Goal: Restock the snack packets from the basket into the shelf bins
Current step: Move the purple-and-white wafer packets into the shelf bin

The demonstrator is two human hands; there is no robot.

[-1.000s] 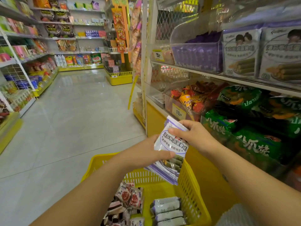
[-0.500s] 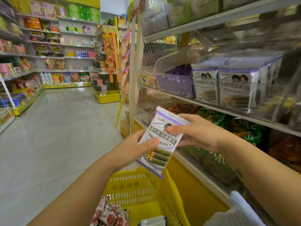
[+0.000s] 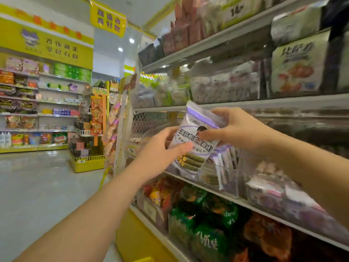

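I hold one snack packet, white and purple with green rolls printed on it, upright in the middle of the view, in front of the shelf. My left hand grips its lower left edge from 8 o'clock, thumb across the front and the rest curled behind. My right hand pinches its upper right corner from 2 o'clock. The clear bin of matching packets stands on the shelf at 4 o'clock of the packet, just beyond it. I judge the risks this way: the bin looks fairly full, so a packet pushed in at a tilt may catch on the front wall, crumple, or knock a neighbour forward off the shelf. The wrapper looks slick, and letting go with one hand too early may let it slide toward the green packets on the level below. The bin's rim is lost in glare and blur, so I cannot tell how much room is left. Whatever lies behind the packet is hidden. The basket is almost cut off: only a yellow sliver shows at 6 o'clock, and its contents are unseen.
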